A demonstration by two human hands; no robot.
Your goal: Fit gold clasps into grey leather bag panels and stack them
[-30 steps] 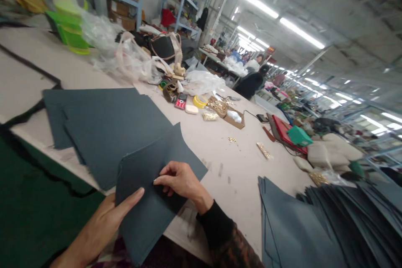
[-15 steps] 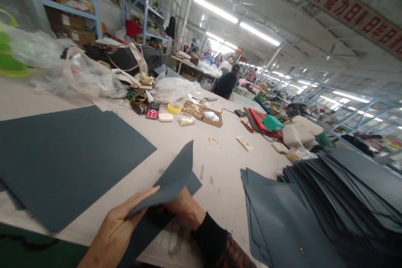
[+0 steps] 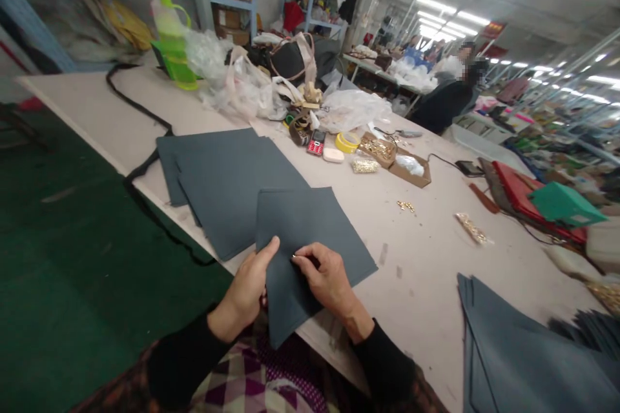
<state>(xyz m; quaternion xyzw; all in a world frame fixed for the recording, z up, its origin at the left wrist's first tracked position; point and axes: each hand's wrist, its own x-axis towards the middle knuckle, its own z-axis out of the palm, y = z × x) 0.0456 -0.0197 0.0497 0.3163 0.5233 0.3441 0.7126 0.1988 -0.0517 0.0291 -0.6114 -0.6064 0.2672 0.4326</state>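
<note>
A dark blue-grey leather-like sheet lies flat at the table's front edge, its near corner jutting over my lap. My left hand grips its left edge, thumb on top and fingers hidden underneath. Thumb and forefinger of my right hand pinch a tiny shiny metal piece against the sheet's upper face; its exact kind is too small to make out. Just behind, to the left, a stack of similar sheets rests on the table. Loose gold-coloured metal bits are scattered farther off.
More dark sheets are piled at the right. Across the table stand cardboard boxes of fittings, yellow tape, a red keypad phone and plastic bags. A black strap hangs over the left edge. Another person sits beyond.
The sheet, lifted and bent up before, now lies flat. My right hand has come out from beneath it to its top face. The view has swung left and down.
</note>
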